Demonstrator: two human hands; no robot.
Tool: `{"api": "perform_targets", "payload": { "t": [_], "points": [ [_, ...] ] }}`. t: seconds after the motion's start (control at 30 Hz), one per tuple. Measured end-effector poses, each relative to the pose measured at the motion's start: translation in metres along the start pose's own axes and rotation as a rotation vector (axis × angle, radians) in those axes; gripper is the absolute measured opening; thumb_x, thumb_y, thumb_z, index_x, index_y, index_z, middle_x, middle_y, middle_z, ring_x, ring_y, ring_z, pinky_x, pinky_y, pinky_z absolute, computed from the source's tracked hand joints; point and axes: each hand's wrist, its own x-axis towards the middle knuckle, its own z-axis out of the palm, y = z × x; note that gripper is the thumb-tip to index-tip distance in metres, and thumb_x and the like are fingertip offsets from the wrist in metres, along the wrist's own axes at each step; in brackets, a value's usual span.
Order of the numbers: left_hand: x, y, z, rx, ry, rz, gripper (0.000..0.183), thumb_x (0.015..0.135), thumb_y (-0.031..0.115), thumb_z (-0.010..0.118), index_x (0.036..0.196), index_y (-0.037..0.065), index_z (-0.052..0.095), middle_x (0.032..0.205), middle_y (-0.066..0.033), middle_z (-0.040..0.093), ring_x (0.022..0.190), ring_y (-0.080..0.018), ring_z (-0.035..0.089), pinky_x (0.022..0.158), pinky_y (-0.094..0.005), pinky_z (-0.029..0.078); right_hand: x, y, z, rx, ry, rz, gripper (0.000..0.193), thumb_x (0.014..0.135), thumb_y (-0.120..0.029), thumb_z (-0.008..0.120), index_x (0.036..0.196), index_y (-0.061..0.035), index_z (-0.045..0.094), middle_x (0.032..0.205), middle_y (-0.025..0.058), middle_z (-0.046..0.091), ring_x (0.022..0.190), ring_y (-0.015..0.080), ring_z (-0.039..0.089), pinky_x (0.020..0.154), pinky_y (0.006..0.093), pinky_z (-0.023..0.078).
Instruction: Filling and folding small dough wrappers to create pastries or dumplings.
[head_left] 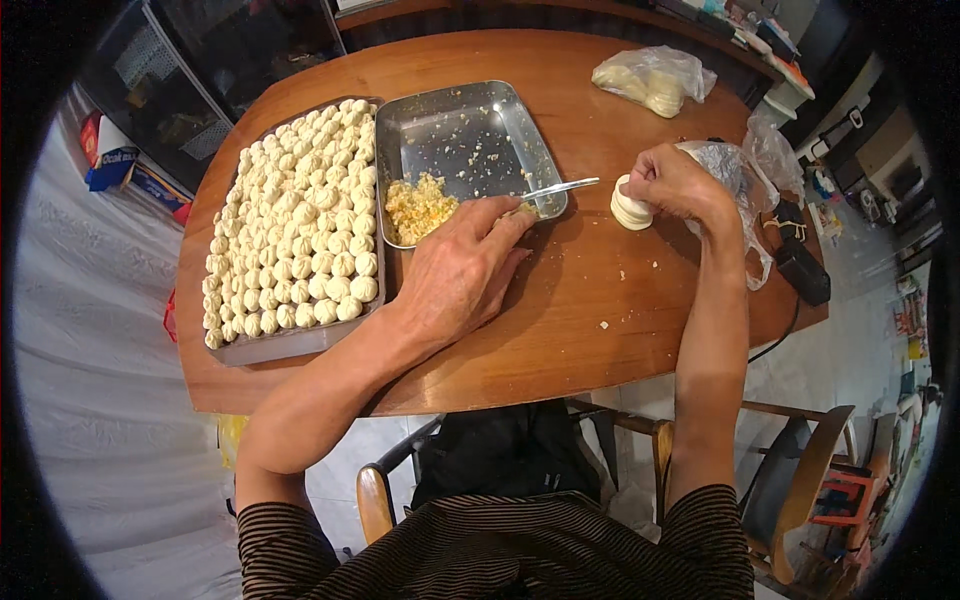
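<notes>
One wrapper stack point(631, 214) on the tabletop point(560, 330), right hand point(680, 185) with fingers point(648, 172) curled against it. Left hand point(455, 265)'s bent over one metal tray point(455, 150)'s corner, one utensil point(562, 188) alongside; can't tell either grip.

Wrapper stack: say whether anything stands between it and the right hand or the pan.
Nothing visible separates the right hand from the wrapper stack; the hand is right at its top. Toward the pan, a metal handle juts over its right edge into the gap.
</notes>
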Motion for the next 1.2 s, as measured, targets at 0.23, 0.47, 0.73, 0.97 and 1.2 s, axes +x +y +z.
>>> {"api": "perform_targets", "payload": {
  "t": [0.23, 0.47, 0.73, 0.97, 1.2],
  "points": [
    [-0.002, -0.002, 0.000, 0.002, 0.007, 0.005, 0.039, 0.089, 0.005, 0.076, 0.127, 0.001, 0.066, 0.127, -0.0222, 0.067, 0.109, -0.0415, 0.068, 0.091, -0.0465, 0.060, -0.001, -0.007, 0.002, -0.003, 0.019, -0.017, 0.027, 0.085, -0.023, 0.076, 0.075, -0.0019, 0.063, 0.065, 0.0018, 0.061, 0.056, 0.0085, 0.054, 0.049, 0.0271, 0.042],
    [-0.001, -0.002, 0.001, -0.013, -0.010, -0.010, 0.038, 0.089, 0.004, 0.075, 0.126, 0.000, 0.066, 0.128, -0.0219, 0.066, 0.110, -0.0421, 0.068, 0.092, -0.0464, 0.059, -0.002, -0.010, 0.003, -0.002, 0.012, 0.018, 0.033, 0.080, -0.027, 0.082, 0.072, -0.0001, 0.066, 0.063, 0.0055, 0.062, 0.056, 0.0128, 0.057, 0.050, 0.0333, 0.045],
    [-0.001, -0.001, 0.000, -0.023, -0.008, -0.012, 0.040, 0.089, 0.005, 0.075, 0.128, 0.001, 0.066, 0.130, -0.0215, 0.066, 0.112, -0.0417, 0.067, 0.093, -0.0463, 0.059, 0.001, -0.002, 0.001, 0.029, -0.021, -0.015, 0.028, 0.085, -0.023, 0.080, 0.075, -0.0023, 0.064, 0.064, 0.0007, 0.060, 0.057, 0.0086, 0.054, 0.048, 0.0271, 0.042],
    [-0.002, -0.002, 0.001, -0.017, -0.010, -0.011, 0.040, 0.089, 0.004, 0.076, 0.128, 0.001, 0.066, 0.129, -0.0215, 0.066, 0.111, -0.0415, 0.067, 0.093, -0.0464, 0.059, -0.001, -0.002, 0.000, 0.062, 0.013, 0.032, 0.023, 0.086, -0.019, 0.072, 0.075, -0.0003, 0.066, 0.063, 0.0032, 0.062, 0.053, 0.0098, 0.055, 0.046, 0.0290, 0.041],
    [-0.001, -0.002, 0.000, -0.019, 0.004, 0.001, 0.041, 0.089, 0.004, 0.076, 0.128, 0.000, 0.066, 0.128, -0.0217, 0.066, 0.110, -0.0412, 0.068, 0.091, -0.0460, 0.059, 0.002, 0.003, -0.006, 0.193, 0.164, 0.015, 0.019, 0.088, -0.016, 0.070, 0.081, 0.0016, 0.067, 0.063, 0.0060, 0.065, 0.053, 0.0110, 0.059, 0.046, 0.0284, 0.044]
  ]
}}
